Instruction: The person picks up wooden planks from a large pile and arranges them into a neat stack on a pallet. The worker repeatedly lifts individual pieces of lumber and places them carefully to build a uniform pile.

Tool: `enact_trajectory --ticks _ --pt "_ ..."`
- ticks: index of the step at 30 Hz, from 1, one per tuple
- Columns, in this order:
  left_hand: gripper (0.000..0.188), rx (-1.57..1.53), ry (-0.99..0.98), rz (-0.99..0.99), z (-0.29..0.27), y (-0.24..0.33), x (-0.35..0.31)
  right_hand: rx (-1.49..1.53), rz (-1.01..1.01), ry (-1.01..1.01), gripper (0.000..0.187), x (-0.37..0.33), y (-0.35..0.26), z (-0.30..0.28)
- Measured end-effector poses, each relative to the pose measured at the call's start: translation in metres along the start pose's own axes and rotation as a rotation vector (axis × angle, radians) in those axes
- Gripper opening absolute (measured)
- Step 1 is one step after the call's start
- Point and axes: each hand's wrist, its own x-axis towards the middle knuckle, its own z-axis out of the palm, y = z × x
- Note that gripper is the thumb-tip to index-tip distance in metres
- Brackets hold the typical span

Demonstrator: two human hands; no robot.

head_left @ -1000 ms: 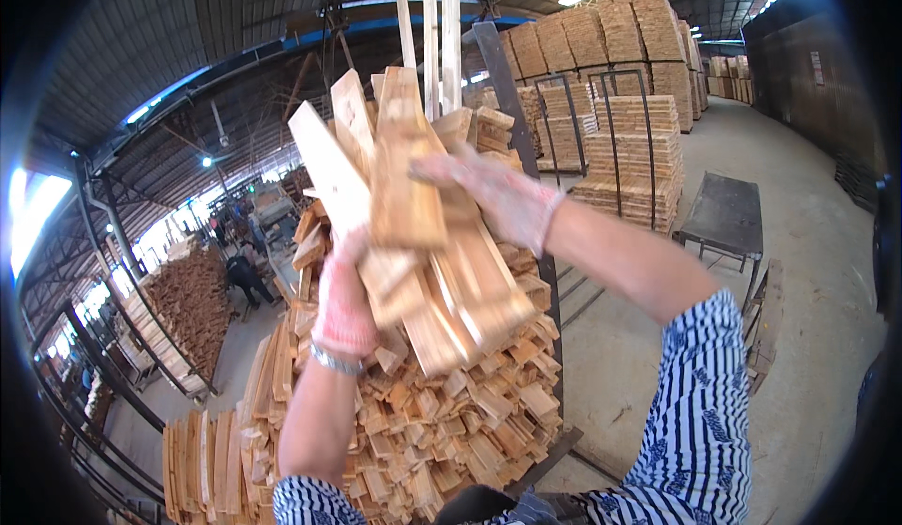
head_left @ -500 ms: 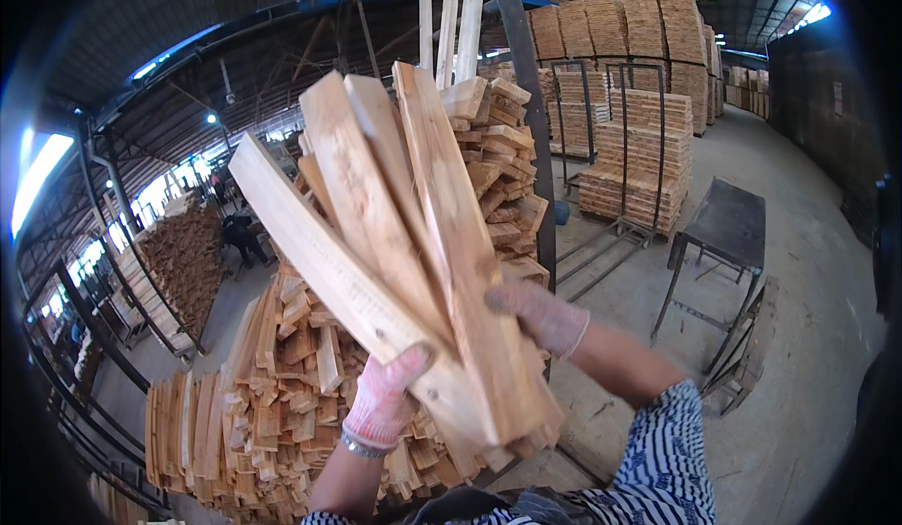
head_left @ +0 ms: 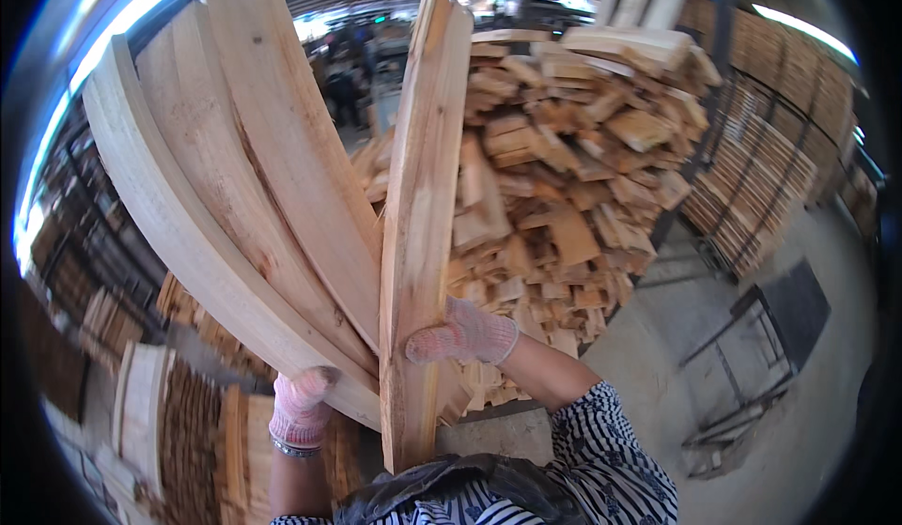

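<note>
Fanned out in front of me is a bundle of wooden boards (head_left: 287,145), tilted up and away to the left. My left hand (head_left: 303,405), in a pinkish work glove, grips the outermost board low on its left side, thumb on the face. A narrower board (head_left: 418,215) stands almost upright at the bundle's right side. My right hand (head_left: 460,332), also gloved, is closed round that board from its right edge, thumb across the front. The fingers behind the boards are hidden. Beyond my right hand rises a large pile of wood pieces (head_left: 573,215), ends toward me.
A dark metal table (head_left: 799,314) stands on the concrete floor (head_left: 648,375) to the right. Behind it are strapped lumber stacks (head_left: 752,182). More boards (head_left: 146,422) are stacked at lower left. A dark upright post (head_left: 719,55) borders the big pile; a person (head_left: 343,93) is in the background.
My view has swung left and down. The boards have moved left with my hands and spread wider apart; the right-hand board now stands nearly upright. Both hands keep their grip.
</note>
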Motion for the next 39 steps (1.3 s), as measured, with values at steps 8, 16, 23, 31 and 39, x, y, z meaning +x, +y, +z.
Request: enact_trajectory --ticks 8,16,23,31,39 --pt "0.086 -0.267 0.36 0.044 -0.159 0.047 -0.216 -0.278 0.446 -0.405 0.046 0.117 0.084 0.224" --pt "0.079 -0.122 0.528 0.108 -0.309 0.101 -0.457 -0.134 0.649 -0.592 0.057 0.158 0.167 0.457" --pt "0.083 0.031 0.91 0.024 -0.326 0.033 -0.45 -0.139 0.868 -0.894 0.052 0.212 0.303 0.471" --pt "0.068 0.484 0.958 -0.16 -0.344 0.036 -0.453 -0.172 0.488 -1.071 0.052 0.241 0.368 0.469" --pt "0.049 0.906 0.878 -0.35 -0.364 0.022 -0.421 -0.588 0.53 -1.24 0.051 0.278 0.36 0.494"
